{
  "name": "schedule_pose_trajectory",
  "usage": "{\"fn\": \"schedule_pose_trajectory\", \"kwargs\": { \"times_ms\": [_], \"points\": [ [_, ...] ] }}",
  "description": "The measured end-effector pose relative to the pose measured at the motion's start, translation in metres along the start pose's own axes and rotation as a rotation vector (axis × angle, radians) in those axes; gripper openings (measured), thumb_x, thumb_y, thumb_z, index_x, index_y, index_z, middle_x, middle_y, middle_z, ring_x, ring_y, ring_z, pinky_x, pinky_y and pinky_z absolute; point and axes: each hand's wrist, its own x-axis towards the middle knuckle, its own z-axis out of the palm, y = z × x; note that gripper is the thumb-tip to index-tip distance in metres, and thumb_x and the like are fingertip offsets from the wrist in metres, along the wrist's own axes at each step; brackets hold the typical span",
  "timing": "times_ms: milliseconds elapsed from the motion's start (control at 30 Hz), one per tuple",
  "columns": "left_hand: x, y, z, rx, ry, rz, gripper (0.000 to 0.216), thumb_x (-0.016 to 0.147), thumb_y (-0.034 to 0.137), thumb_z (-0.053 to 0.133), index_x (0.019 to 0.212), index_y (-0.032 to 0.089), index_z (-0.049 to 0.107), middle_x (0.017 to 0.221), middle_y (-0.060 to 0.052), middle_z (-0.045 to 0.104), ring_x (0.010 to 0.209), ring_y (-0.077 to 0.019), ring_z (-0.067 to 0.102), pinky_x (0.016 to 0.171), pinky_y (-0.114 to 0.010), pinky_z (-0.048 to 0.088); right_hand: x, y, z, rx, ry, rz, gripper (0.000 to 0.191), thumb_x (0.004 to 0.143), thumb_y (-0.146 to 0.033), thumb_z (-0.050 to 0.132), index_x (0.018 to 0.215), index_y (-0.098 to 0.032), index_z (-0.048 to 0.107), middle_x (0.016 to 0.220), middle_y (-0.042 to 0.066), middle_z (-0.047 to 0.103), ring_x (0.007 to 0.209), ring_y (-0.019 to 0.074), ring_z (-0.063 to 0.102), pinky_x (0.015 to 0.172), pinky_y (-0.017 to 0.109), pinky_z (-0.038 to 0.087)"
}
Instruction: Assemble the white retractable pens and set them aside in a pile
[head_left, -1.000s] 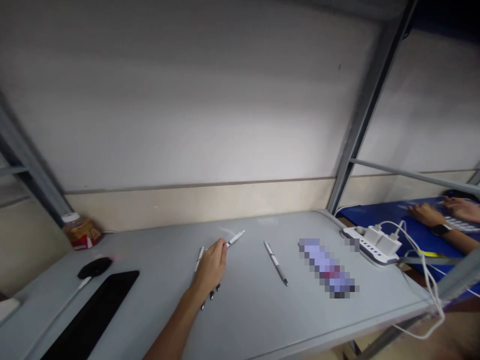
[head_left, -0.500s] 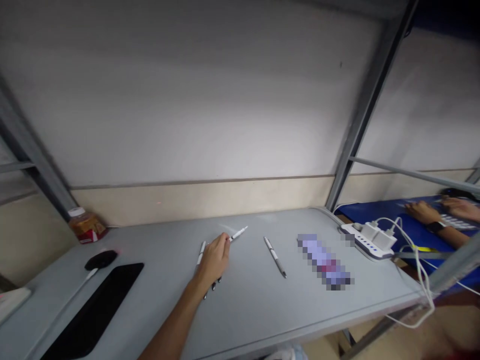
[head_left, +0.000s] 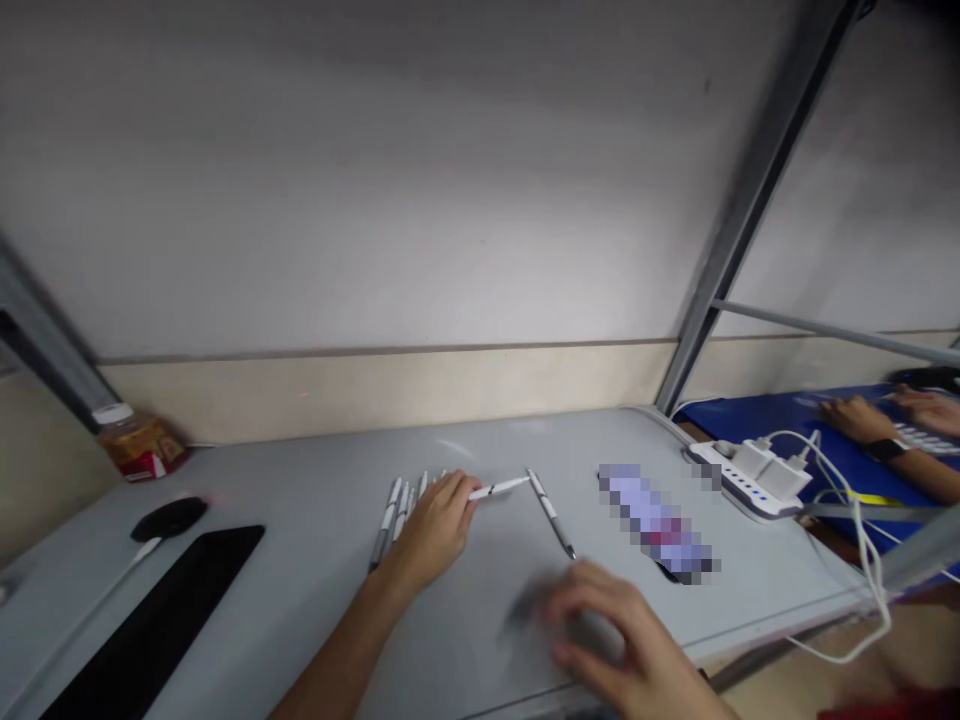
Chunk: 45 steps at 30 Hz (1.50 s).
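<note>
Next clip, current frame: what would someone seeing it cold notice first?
First, the left hand at the middle of the grey table, pinching a white pen beside a row of pens. Next, the blurred right hand low by the near edge, holding nothing, just below a lone pen.

Your left hand (head_left: 435, 530) pinches a white pen (head_left: 501, 487) above the grey table (head_left: 300, 480), its far end just beside a second pen (head_left: 551, 513) at 3 o'clock. Spare pens (head_left: 394, 510) lie at 9 o'clock. Your blurred right hand (head_left: 611, 630) hovers empty at 5 o'clock.
</note>
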Motion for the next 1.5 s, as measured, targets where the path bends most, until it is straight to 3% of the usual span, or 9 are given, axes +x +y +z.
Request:
{"fn": "schedule_pose_trajectory", "kwargs": {
  "times_ms": [67, 133, 233, 400, 633, 767, 933, 1133, 1500],
  "points": [
    [0.000, 0.001, 0.000, 0.025, -0.005, 0.031, 0.022, 0.095, 0.019, 0.034, 0.104, 0.022, 0.054, 0.100, -0.005, 0.059, 0.092, -0.0197, 0.054, 0.083, -0.036, 0.043, 0.041, 0.005, 0.001, -0.044, 0.248, -0.146, 0.021, 0.089, -0.023, 0.054, 0.109, -0.025, 0.058, 0.110, 0.009, 0.059, 0.109, 0.0236, 0.052, 0.098, 0.043, 0.040],
    [-0.001, 0.000, 0.000, 0.055, 0.004, 0.049, 0.022, 0.095, 0.020, 0.034, 0.103, 0.022, 0.054, 0.099, -0.005, 0.059, 0.093, -0.0198, 0.054, 0.085, -0.037, 0.042, 0.079, 0.005, 0.007, -0.221, 0.315, -0.219, 0.040, 0.084, -0.016, 0.057, 0.122, -0.025, 0.052, 0.119, 0.009, 0.056, 0.113, 0.0253, 0.048, 0.098, 0.044, 0.038],
    [-0.001, -0.004, 0.001, 0.103, 0.049, 0.059, 0.019, 0.095, 0.020, 0.037, 0.100, 0.020, 0.055, 0.097, -0.005, 0.061, 0.094, -0.0210, 0.054, 0.086, -0.039, 0.041, 0.125, 0.002, 0.019, -0.527, 0.253, -0.229, 0.048, 0.082, -0.010, 0.053, 0.129, -0.019, 0.047, 0.115, 0.013, 0.059, 0.107, 0.0277, 0.051, 0.088, 0.043, 0.041],
    [-0.001, -0.012, -0.002, 0.148, 0.060, 0.066, 0.022, 0.096, 0.023, 0.036, 0.096, 0.020, 0.057, 0.092, -0.005, 0.062, 0.091, -0.0205, 0.051, 0.079, -0.036, 0.039, 0.163, 0.007, 0.029, -0.606, 0.097, -0.112, 0.022, 0.088, -0.015, 0.043, 0.102, -0.013, 0.059, 0.095, 0.013, 0.066, 0.086, 0.0236, 0.060, 0.071, 0.031, 0.042],
    [0.000, -0.008, -0.011, 0.280, -0.003, 0.120, 0.028, 0.097, 0.022, 0.030, 0.093, 0.021, 0.057, 0.091, -0.005, 0.060, 0.086, -0.0198, 0.048, 0.074, -0.035, 0.033, 0.166, 0.038, 0.018, -0.053, -0.190, 0.021, 0.031, 0.088, -0.038, 0.048, 0.071, -0.014, 0.059, 0.058, -0.003, 0.051, 0.053, 0.0086, 0.043, 0.050, 0.020, 0.028],
    [0.002, -0.002, -0.011, 0.409, -0.037, 0.186, 0.022, 0.094, 0.017, 0.035, 0.089, 0.021, 0.055, 0.088, -0.006, 0.059, 0.085, -0.0221, 0.047, 0.074, -0.039, 0.032, 0.165, 0.044, 0.014, 0.025, -0.248, 0.026, 0.025, 0.079, -0.036, 0.057, 0.066, -0.014, 0.056, 0.054, -0.006, 0.041, 0.049, 0.0067, 0.037, 0.046, 0.019, 0.024],
    [0.008, 0.000, -0.005, 0.414, -0.057, 0.210, 0.019, 0.086, 0.008, 0.040, 0.082, 0.021, 0.053, 0.083, -0.006, 0.060, 0.084, -0.0231, 0.048, 0.074, -0.040, 0.032, 0.164, 0.040, 0.014, -0.244, -0.172, -0.074, 0.007, 0.074, -0.019, 0.060, 0.069, -0.014, 0.061, 0.060, -0.001, 0.057, 0.055, 0.0096, 0.048, 0.050, 0.021, 0.029],
    [0.019, -0.002, 0.009, 0.236, 0.000, 0.016, 0.022, 0.088, 0.010, 0.036, 0.076, 0.020, 0.051, 0.075, -0.004, 0.061, 0.078, -0.0206, 0.051, 0.071, -0.035, 0.034, 0.160, 0.032, 0.015, -0.691, 0.053, 0.000, 0.022, 0.091, -0.013, 0.043, 0.097, -0.019, 0.064, 0.085, 0.011, 0.069, 0.074, 0.0197, 0.064, 0.062, 0.026, 0.039],
    [0.013, -0.008, -0.001, 0.144, -0.032, -0.060, 0.025, 0.098, 0.029, 0.027, 0.101, 0.020, 0.050, 0.098, -0.006, 0.064, 0.093, -0.0208, 0.057, 0.083, -0.036, 0.036, 0.154, 0.041, 0.034, -0.725, 0.297, -0.246, 0.034, 0.100, -0.036, 0.033, 0.121, -0.020, 0.053, 0.106, 0.012, 0.058, 0.095, 0.0244, 0.050, 0.079, 0.035, 0.035]
  ]
}}
